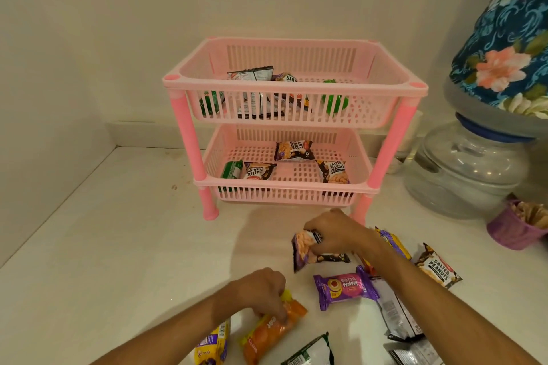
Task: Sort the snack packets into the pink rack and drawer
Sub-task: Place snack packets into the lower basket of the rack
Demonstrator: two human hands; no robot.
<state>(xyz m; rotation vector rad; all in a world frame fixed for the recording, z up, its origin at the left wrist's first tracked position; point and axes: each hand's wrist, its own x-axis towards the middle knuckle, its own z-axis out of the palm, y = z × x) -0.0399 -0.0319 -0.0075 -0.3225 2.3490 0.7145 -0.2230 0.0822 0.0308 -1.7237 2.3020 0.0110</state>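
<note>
My right fingers pinch a peanut packet, its long axis running three to nine o'clock, just off the desk, the pink rack at twelve and nearer this hand, while my left fingers clamp an orange packet.

"SALTED PEANUTS" on packet; others unclear.

L hand grip closed, R hand grip closed, forearms extended
</note>
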